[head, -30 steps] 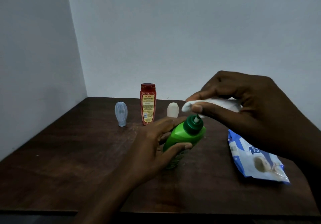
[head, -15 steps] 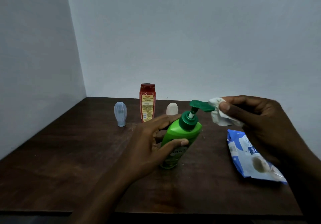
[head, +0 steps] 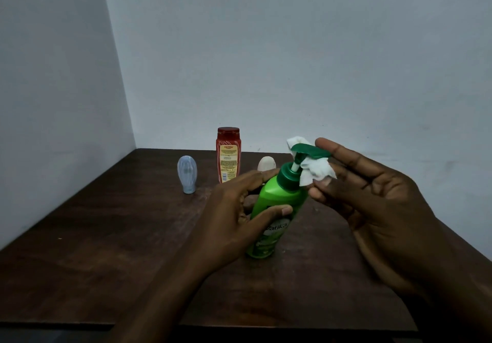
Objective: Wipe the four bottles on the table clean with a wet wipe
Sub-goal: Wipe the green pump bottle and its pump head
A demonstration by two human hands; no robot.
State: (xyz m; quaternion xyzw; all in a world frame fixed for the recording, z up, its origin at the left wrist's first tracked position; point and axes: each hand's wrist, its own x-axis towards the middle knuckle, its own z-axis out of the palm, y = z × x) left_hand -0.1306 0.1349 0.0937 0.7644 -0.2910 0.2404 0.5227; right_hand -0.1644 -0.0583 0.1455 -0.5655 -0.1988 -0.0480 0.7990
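Note:
A green pump bottle (head: 279, 204) leans to the right on the dark table (head: 119, 236), and my left hand (head: 239, 209) grips its body. My right hand (head: 367, 196) holds a white wet wipe (head: 315, 171) against the pump's neck, under the dark green spout; thumb and fingers pinch the wipe. Behind stand a red bottle (head: 228, 155) with a yellow label, a pale blue bottle (head: 187, 173) standing on its cap, and a small white bottle (head: 266, 163) partly hidden by my left hand.
Walls meet in a corner just behind the table's far left end. The table's front edge runs along the bottom of the view. My right forearm hides the table surface at the right.
My right hand has moved the wipe from beside the spout tip to under the spout, against the pump neck. The wipes pack at the right is now hidden behind my right arm.

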